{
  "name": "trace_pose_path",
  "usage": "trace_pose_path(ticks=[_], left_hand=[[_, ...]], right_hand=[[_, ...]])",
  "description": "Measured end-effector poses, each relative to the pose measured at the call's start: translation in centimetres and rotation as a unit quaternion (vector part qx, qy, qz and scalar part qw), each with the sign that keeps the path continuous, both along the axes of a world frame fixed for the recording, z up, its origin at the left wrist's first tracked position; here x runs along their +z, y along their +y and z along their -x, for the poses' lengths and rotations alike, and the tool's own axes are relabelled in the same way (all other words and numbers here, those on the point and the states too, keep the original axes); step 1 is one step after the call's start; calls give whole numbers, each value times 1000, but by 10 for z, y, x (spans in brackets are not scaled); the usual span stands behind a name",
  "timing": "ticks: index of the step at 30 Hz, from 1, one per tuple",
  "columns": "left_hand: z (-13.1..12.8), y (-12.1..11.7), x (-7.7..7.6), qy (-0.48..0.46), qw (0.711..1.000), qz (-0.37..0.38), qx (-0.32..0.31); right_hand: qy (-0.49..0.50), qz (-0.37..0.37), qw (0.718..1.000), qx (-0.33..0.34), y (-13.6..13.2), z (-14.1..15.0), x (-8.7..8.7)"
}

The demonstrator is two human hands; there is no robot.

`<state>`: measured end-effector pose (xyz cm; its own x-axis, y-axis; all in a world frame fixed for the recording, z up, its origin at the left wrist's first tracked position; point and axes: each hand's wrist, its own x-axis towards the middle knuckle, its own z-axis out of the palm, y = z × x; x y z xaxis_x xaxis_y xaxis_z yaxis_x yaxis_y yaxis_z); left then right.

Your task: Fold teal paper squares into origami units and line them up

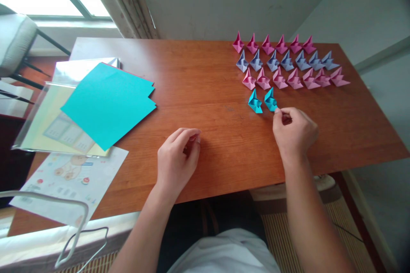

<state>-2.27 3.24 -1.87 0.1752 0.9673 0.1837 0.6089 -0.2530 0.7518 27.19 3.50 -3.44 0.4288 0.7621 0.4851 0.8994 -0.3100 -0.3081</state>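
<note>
My right hand pinches the lower corner of a folded turquoise origami figure between thumb and fingertips. The figure stands on the wooden table, just right of a second turquoise origami figure of the same pointed shape. Over the table's front middle, my left hand is curled closed, thumb against the fingers, with nothing visible in it. Behind the turquoise pair run rows of similar figures: light pink ones, lavender ones and, farthest back, deep pink ones.
Turquoise paper sheets lie on the left, over a clear plastic sleeve with yellowish sheets. A printed bear sheet and a bent white tube are nearer. A chair stands by the window.
</note>
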Motion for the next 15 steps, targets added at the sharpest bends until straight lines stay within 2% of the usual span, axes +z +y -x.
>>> trace_pose_path(ticks=[15], left_hand=[[-1,0,1,3,1000,-2,1]], right_hand=[[7,3,1000,2,1,2,1]])
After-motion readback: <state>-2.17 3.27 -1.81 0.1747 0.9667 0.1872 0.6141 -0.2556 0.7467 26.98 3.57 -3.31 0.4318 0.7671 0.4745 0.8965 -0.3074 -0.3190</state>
